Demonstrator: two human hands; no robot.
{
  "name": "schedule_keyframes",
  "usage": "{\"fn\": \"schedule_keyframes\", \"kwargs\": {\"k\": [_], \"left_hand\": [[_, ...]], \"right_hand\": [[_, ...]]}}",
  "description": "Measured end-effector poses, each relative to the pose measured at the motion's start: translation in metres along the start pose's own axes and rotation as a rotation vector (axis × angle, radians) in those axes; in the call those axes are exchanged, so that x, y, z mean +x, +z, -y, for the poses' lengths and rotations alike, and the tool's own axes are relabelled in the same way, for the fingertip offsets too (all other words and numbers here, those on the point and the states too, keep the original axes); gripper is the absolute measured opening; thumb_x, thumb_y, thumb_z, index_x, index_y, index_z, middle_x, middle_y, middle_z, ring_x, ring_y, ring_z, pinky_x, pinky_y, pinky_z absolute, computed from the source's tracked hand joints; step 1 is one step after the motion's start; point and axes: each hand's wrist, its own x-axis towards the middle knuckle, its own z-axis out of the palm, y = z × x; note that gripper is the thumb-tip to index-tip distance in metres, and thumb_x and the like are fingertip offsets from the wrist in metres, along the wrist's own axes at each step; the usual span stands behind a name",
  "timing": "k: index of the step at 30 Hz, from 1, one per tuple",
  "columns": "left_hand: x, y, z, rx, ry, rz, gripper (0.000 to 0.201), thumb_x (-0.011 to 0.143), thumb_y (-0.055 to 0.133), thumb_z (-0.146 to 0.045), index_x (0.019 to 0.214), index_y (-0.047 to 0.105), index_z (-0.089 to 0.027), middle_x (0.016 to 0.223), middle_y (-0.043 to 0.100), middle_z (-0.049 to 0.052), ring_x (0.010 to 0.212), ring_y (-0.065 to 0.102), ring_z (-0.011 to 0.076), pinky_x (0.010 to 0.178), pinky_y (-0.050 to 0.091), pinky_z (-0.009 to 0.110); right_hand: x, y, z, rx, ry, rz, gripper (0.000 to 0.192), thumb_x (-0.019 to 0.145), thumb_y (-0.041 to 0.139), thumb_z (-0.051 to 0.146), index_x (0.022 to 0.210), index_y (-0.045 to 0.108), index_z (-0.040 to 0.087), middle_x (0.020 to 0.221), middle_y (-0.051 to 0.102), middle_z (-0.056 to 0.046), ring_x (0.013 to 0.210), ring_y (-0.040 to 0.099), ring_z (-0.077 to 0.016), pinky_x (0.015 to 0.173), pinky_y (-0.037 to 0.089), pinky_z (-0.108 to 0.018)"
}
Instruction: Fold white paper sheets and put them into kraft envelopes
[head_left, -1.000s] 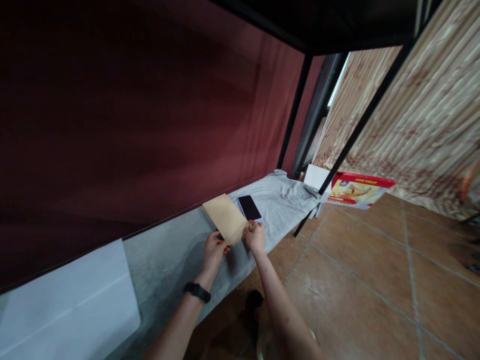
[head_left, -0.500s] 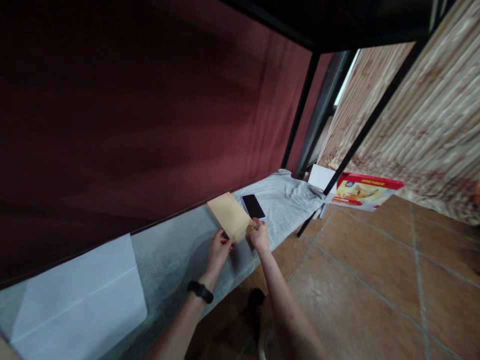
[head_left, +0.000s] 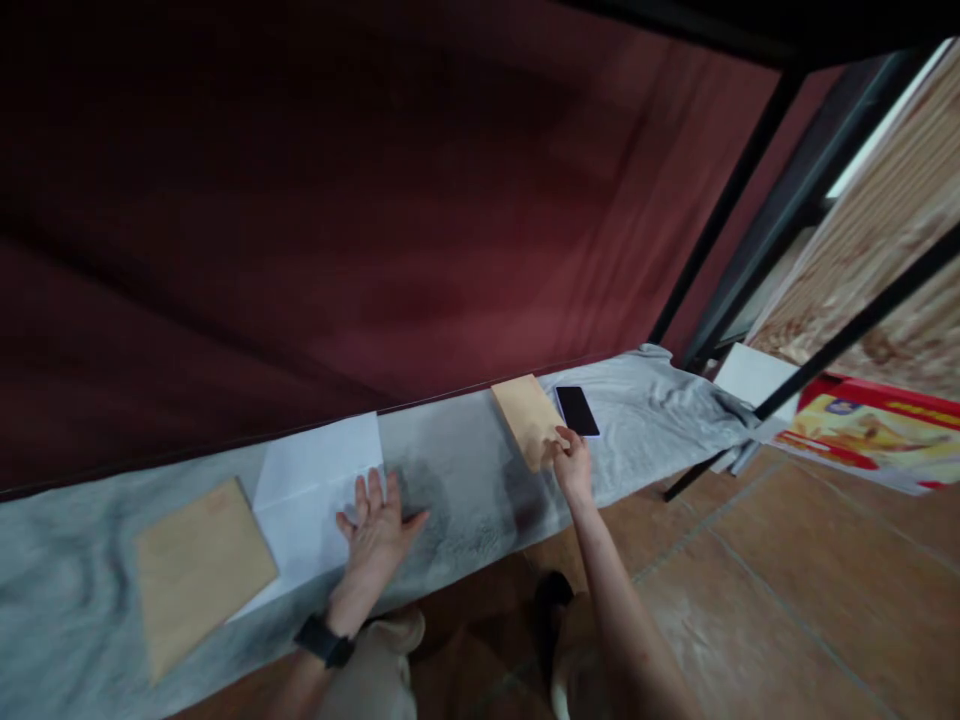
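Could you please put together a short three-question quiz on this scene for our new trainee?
1. True or false: the left hand lies flat on the white sheet.
2. Which item does the right hand touch: A the phone, B the small tan envelope, C the red box?
3. What lies on the grey cloth left of the white sheet?

Key: 1 true. 2 B. 3 the large tan envelope.
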Motion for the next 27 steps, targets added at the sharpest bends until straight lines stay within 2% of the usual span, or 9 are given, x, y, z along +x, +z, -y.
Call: {"fn": "schedule_keyframes", "kwargs": {"k": [2, 5, 8, 11, 15, 18, 23, 27], "left_hand": [[-0.012, 0.000, 0.021, 0.059, -0.051, 0.102, 0.081, 0.090, 0.053, -0.051, 0.154, 0.031, -0.007, 0.163, 0.021, 0.025, 0.152, 0.017, 0.0404, 0.112, 0.027, 0.066], [-0.024, -0.001, 0.039, 0.094, 0.019, 0.168, 0.074, 0.093, 0.050, -0.049, 0.149, 0.039, -0.003, 0.157, 0.034, 0.028, 0.147, 0.031, 0.0393, 0.113, 0.033, 0.056], [-0.023, -0.007, 0.043, 0.102, 0.107, 0.193, 0.059, 0.092, 0.052, -0.037, 0.141, 0.050, -0.004, 0.149, 0.046, 0.029, 0.140, 0.044, 0.0371, 0.108, 0.042, 0.048], [-0.017, -0.014, 0.043, 0.102, 0.153, 0.224, 0.052, 0.087, 0.054, -0.023, 0.137, 0.055, -0.008, 0.146, 0.051, 0.025, 0.135, 0.051, 0.0336, 0.106, 0.045, 0.043], [-0.014, -0.014, 0.046, 0.113, 0.180, 0.208, 0.055, 0.081, 0.052, -0.011, 0.136, 0.057, -0.011, 0.144, 0.055, 0.021, 0.134, 0.053, 0.0299, 0.110, 0.042, 0.041], [-0.015, -0.014, 0.048, 0.144, 0.181, 0.147, 0.051, 0.082, 0.046, -0.004, 0.131, 0.061, -0.010, 0.137, 0.060, 0.024, 0.125, 0.060, 0.0323, 0.101, 0.049, 0.045], [-0.019, -0.029, 0.041, 0.162, 0.221, 0.086, 0.047, 0.087, 0.034, 0.002, 0.119, 0.067, -0.008, 0.119, 0.069, 0.023, 0.110, 0.068, 0.0321, 0.092, 0.054, 0.046], [-0.027, -0.034, 0.008, 0.136, 0.291, 0.031, 0.052, 0.087, 0.035, 0.002, 0.130, 0.062, -0.011, 0.131, 0.064, 0.023, 0.118, 0.064, 0.0316, 0.098, 0.052, 0.047]], "right_hand": [[-0.006, 0.007, 0.003, 0.002, -0.040, 0.049, 0.039, 0.080, 0.051, 0.027, 0.112, 0.071, 0.015, 0.114, 0.063, -0.014, 0.080, 0.064, -0.0206, 0.084, 0.052, -0.036], [-0.018, 0.016, 0.009, 0.025, -0.088, 0.130, 0.038, 0.080, 0.051, 0.024, 0.110, 0.072, 0.015, 0.110, 0.066, -0.013, 0.075, 0.064, -0.0195, 0.082, 0.053, -0.036], [-0.030, 0.021, 0.016, 0.050, -0.125, 0.193, 0.035, 0.080, 0.052, 0.021, 0.106, 0.073, 0.017, 0.107, 0.069, -0.011, 0.076, 0.065, -0.0196, 0.083, 0.053, -0.035], [-0.039, 0.022, 0.023, 0.068, -0.154, 0.241, 0.032, 0.078, 0.052, 0.017, 0.102, 0.074, 0.019, 0.106, 0.071, -0.010, 0.089, 0.067, -0.0221, 0.089, 0.052, -0.036], [-0.044, 0.022, 0.029, 0.095, -0.171, 0.279, 0.031, 0.077, 0.053, 0.012, 0.097, 0.074, 0.022, 0.103, 0.072, -0.009, 0.099, 0.067, -0.0241, 0.094, 0.050, -0.037], [-0.045, 0.023, 0.031, 0.130, -0.152, 0.297, 0.027, 0.077, 0.054, 0.012, 0.092, 0.074, 0.023, 0.099, 0.073, -0.009, 0.096, 0.067, -0.0247, 0.093, 0.050, -0.037], [-0.048, 0.032, 0.031, 0.216, -0.080, 0.366, 0.021, 0.075, 0.058, 0.016, 0.087, 0.073, 0.023, 0.092, 0.073, -0.007, 0.093, 0.068, -0.0242, 0.089, 0.053, -0.037], [-0.061, 0.046, 0.031, 0.285, 0.034, 0.506, 0.014, 0.077, 0.061, 0.027, 0.086, 0.071, 0.022, 0.077, 0.071, -0.003, 0.066, 0.066, -0.0200, 0.060, 0.056, -0.032]]}}
